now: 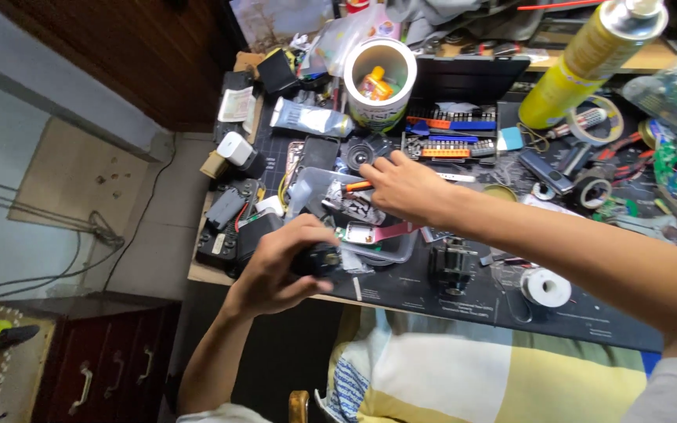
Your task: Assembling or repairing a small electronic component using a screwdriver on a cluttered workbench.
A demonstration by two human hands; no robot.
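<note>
Two bare hands work over a crowded bench (432, 301) covered by a dark rubbery mat. The left hand (276, 262) is curled tight around a small black device (319, 258), blocky and matte, with a round metal-looking part showing at its right end; the grip is closed on it, fingers over the top and thumb below, and the device sits at the front edge of the bench. The right hand (405, 184) reaches further back, palm down, and its fingertips pinch an orange-handled tool (358, 186), thin and smooth like a small screwdriver; that grip is closed too. The tool's handle pokes out leftward from the fingers, above a shallow grey plastic tray (385, 249) holding loose silvery parts. The tool lies well apart from the black device, up and to the right of it.

Behind the right hand an open black case (464, 78) shows rows of screwdriver bits (448, 137) in orange and blue holders. A white round tub (380, 82) stands beside it with small bright items inside. A tall yellow spray can (589, 63), glossy metal, tilts at the upper right. A white spool of wire (546, 287) lies on the mat near the right forearm.
</note>
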